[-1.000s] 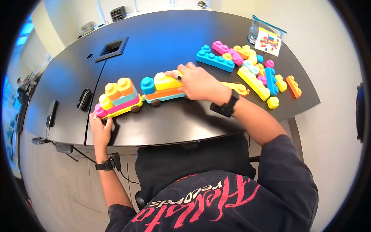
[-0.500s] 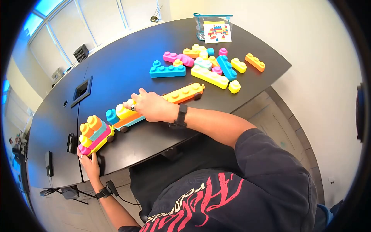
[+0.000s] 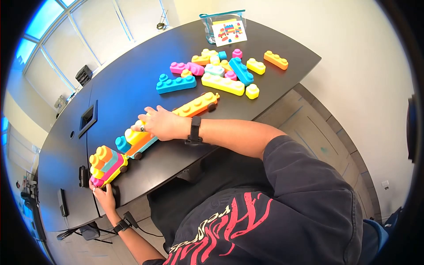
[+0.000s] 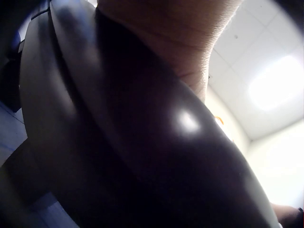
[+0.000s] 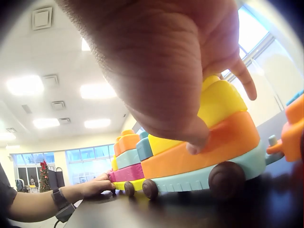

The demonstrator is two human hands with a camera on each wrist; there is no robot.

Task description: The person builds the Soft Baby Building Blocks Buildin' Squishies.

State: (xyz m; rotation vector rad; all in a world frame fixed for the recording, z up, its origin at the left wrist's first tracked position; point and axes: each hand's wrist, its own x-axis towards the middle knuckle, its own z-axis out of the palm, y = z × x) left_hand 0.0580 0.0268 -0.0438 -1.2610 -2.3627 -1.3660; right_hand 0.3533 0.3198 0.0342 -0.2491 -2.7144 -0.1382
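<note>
A toy block train stands on the dark table as three linked cars. My left hand grips the low pink nose of the front car, which carries stacked orange, yellow and light blue blocks. Over the middle car, my right hand holds the yellow and orange blocks. In the right wrist view its thumb presses the side of the long orange block, above brown wheels. The orange rear car trails behind, partly covered by my right hand. The left wrist view shows mostly my wrist and the tabletop.
Loose blocks lie farther back, among them a blue bar, a long yellow bar and an orange bar. Behind them stands a clear bag with a picture card. A black device lies close by the train's front.
The head view has turned, so the table appears swung round. Both hands have kept their hold, and the train has shifted a little leftward along the table, its nose closer to the black device.
</note>
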